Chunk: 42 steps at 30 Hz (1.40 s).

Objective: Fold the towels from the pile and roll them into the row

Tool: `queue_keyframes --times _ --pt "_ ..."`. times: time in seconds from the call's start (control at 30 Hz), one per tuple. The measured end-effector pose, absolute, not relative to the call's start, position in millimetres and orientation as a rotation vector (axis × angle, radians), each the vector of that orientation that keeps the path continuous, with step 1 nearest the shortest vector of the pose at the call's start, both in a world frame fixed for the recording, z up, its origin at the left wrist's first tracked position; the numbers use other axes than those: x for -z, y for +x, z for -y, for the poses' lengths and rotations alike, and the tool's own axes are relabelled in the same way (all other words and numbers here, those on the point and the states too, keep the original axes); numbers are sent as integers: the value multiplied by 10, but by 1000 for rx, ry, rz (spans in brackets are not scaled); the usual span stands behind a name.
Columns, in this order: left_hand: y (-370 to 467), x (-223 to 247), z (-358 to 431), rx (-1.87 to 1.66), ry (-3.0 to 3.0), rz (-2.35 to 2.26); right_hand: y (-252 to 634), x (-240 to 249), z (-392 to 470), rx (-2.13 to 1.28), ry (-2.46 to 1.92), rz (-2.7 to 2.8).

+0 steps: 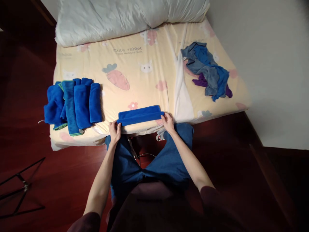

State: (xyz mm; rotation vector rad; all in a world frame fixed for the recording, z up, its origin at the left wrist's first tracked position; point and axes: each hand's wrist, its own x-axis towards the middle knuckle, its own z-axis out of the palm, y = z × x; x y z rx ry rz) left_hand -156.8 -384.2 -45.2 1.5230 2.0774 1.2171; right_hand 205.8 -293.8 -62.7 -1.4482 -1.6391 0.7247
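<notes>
A blue towel [141, 116], folded into a long narrow strip, lies at the near edge of the bed. My left hand [115, 131] pinches its left end between thumb and fingers. At the opposite end, my right hand [167, 122] grips the near right corner the same way. The near layer of the towel is folded partly over the far layer, which shows as a band behind it. To the left rests a group of folded and rolled blue towels [82, 104], some with green edging. A loose heap of grey, blue and purple cloths [209, 71] lies to the right.
The bed [94, 64] has a yellow sheet printed with carrots and rabbits. A pale quilt [120, 19] lies along its far side. A white wall [263, 64] stands at the right, and black metal stand legs [24, 187] are on the dark red floor at the left.
</notes>
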Motion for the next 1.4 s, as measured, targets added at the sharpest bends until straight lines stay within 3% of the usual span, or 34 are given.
queue_keyframes --times 1.07,1.23,1.4 --pt "-1575 451 3744 -1119 1551 -2175 1904 611 2790 -548 -1551 1713" --pt "-1562 360 3673 -880 1517 -2277 1881 507 2710 -654 -1717 1774" --pt "-1538 116 3493 -336 1409 -2341 1837 296 2609 -777 -1939 1843"
